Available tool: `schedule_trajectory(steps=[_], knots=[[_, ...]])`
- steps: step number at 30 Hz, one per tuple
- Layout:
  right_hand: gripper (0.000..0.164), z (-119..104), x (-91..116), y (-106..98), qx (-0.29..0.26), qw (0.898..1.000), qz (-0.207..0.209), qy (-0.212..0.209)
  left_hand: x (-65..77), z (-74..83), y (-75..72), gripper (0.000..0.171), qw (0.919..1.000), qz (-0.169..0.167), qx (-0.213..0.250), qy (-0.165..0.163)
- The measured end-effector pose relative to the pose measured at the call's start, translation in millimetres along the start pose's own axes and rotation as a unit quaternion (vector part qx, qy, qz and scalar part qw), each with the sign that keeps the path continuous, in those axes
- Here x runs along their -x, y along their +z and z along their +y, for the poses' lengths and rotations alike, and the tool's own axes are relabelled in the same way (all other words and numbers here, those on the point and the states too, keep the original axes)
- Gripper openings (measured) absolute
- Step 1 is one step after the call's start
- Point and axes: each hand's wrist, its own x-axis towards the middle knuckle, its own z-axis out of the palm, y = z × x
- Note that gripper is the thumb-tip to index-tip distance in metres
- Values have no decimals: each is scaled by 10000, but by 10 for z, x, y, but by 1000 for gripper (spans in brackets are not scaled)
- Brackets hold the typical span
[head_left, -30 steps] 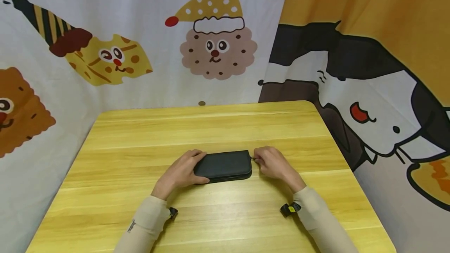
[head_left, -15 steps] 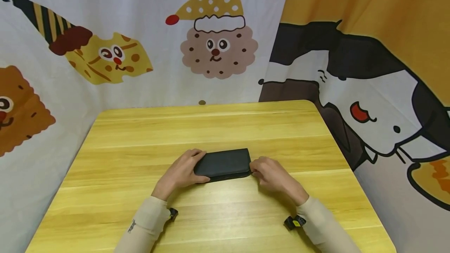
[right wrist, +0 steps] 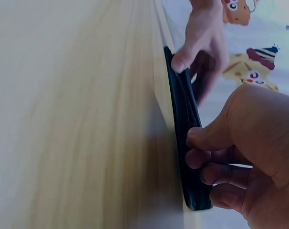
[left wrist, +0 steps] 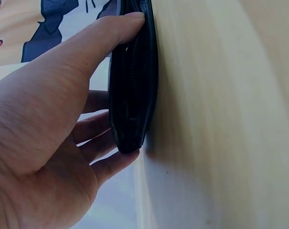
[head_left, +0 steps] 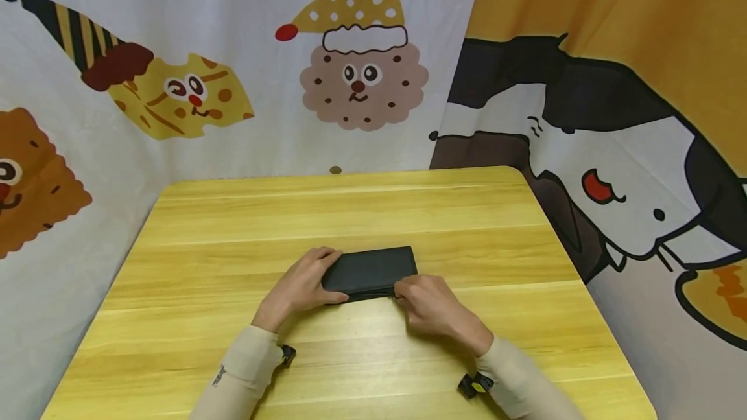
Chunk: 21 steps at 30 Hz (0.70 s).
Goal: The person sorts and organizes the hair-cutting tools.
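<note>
A long black zip-around wallet (head_left: 369,269) lies flat on the wooden table, its long side facing me. My left hand (head_left: 299,285) grips its left end, the thumb on the near edge and the fingers around the far side. In the left wrist view, the zipper teeth (left wrist: 133,59) run along the gap between the two covers. My right hand (head_left: 434,306) is at the near edge, right of the middle. Its thumb and index finger pinch the zipper pull, which the fingertips hide. The right wrist view shows the wallet (right wrist: 179,112) edge-on.
The wooden table (head_left: 233,225) extends around the wallet on all sides. Behind it and at both sides hang curtains (head_left: 222,154) printed with cartoon figures. Each forearm wears a small black wrist camera, such as the right one (head_left: 474,385).
My right hand has moved from the wallet's right end, around the near corner and leftward along the front edge, with the zipper pull. The left hand has kept its hold.
</note>
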Motion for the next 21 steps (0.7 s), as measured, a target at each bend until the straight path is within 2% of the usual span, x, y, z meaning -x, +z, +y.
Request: schedule_trajectory(steps=[7, 13, 21], knots=[[30, -148, -162, 98, -7, 9997, -25, -235, -1, 7, 0, 98, 10000, 2, -7, 10], [31, -240, -266, 152, -2, 9992, -235, -313, 0, 4, 2, 97, 10000, -7, 14, 13], [17, -251, -282, 124, -54, 9980, -566, -284, 0, 9, -2, 95, 9999, -64, 137, -56]])
